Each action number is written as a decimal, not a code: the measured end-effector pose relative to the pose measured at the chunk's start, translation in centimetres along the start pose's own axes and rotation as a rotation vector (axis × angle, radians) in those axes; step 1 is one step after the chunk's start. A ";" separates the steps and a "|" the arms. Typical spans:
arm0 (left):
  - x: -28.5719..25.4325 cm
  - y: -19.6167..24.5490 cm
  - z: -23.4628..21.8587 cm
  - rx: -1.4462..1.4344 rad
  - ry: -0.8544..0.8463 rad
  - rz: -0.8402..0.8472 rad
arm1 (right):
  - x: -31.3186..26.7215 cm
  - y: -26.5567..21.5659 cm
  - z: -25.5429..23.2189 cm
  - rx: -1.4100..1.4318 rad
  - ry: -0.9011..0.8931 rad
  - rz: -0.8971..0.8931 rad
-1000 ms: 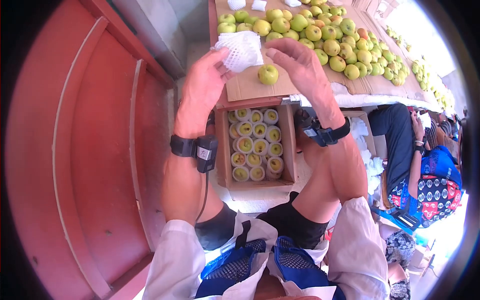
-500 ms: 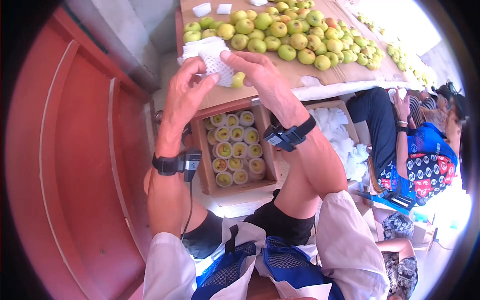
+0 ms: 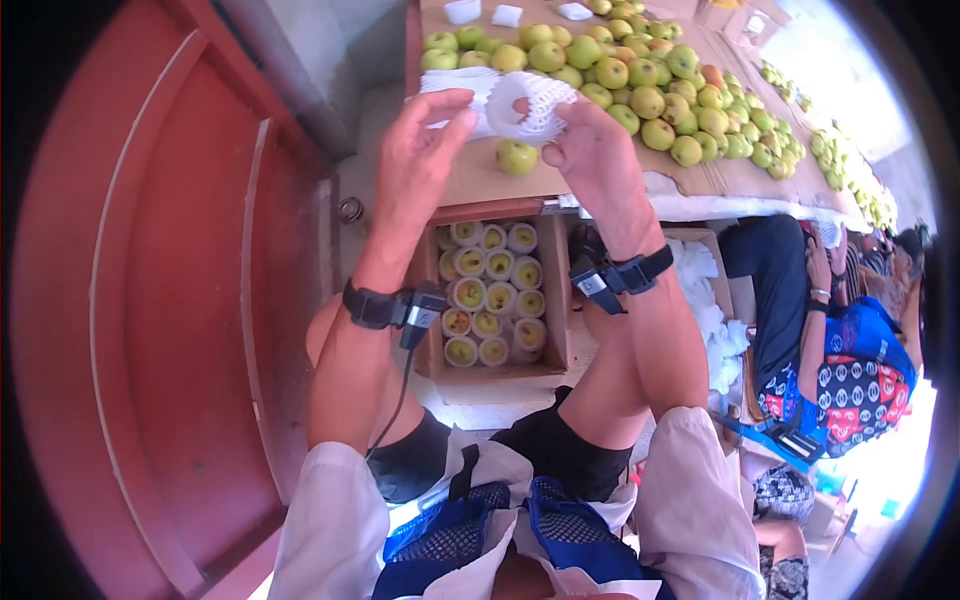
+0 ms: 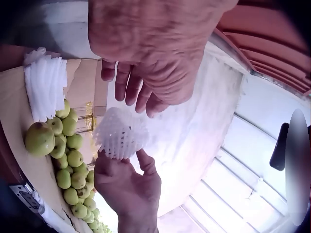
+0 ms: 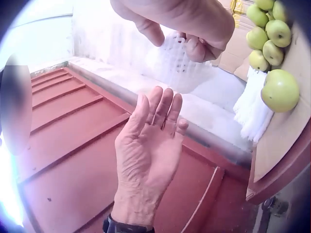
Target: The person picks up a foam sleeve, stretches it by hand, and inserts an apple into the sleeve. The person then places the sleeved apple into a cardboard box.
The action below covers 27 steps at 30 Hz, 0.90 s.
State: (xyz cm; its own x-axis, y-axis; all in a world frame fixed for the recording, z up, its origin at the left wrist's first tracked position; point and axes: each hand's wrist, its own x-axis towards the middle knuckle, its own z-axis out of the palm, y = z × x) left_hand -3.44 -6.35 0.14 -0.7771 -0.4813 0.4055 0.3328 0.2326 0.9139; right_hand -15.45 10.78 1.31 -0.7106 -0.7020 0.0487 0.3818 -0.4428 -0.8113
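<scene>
My right hand (image 3: 603, 150) pinches a white foam net sleeve (image 3: 541, 104) at its edge, and the sleeve stands spread into a round ring. To its left is my left hand (image 3: 428, 140), fingers loosely extended and apart from the sleeve. The left wrist view shows the sleeve (image 4: 122, 136) gripped from below, under the left hand's fingers. In the right wrist view my left hand (image 5: 154, 131) faces palm up with nothing in it. A stack of flat foam nets (image 3: 456, 90) lies behind the hands. One green apple (image 3: 517, 156) sits by itself near the table's front edge.
Many green apples (image 3: 650, 100) are heaped on the cardboard-covered table (image 3: 465, 185). Below stands a cardboard box (image 3: 558, 290) of apples in foam sleeves. Right of it is a box of white foam nets (image 3: 705, 300), with another person (image 3: 770, 270) seated beyond. A red door (image 3: 160, 300) borders the left.
Both hands were at the foam net half a second ago. The right hand now holds it to the right of the left hand, spread into a ring. The head view has also shifted.
</scene>
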 end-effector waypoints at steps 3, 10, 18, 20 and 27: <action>-0.3 0.4 0.2 0.054 -0.030 -0.160 | -0.1 0.3 0.4 -0.025 -0.047 0.021; -0.2 -1.9 0.2 0.139 -0.006 -0.177 | -0.7 1.2 1.0 -0.165 -0.096 0.062; -1.0 -0.9 0.6 0.416 0.091 0.088 | -0.7 0.8 1.1 -0.179 -0.150 0.292; -1.1 -0.6 0.6 0.466 0.079 0.153 | -0.6 1.2 0.7 -0.161 -0.133 0.322; -1.1 -0.7 0.7 0.516 0.077 0.234 | -0.5 1.0 0.2 -0.082 -0.131 0.269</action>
State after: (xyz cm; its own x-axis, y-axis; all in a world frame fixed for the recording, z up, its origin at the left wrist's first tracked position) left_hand -3.17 -5.43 -0.94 -0.6663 -0.4232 0.6139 0.1727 0.7134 0.6791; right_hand -14.56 10.58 0.56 -0.5061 -0.8562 -0.1035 0.4929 -0.1887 -0.8494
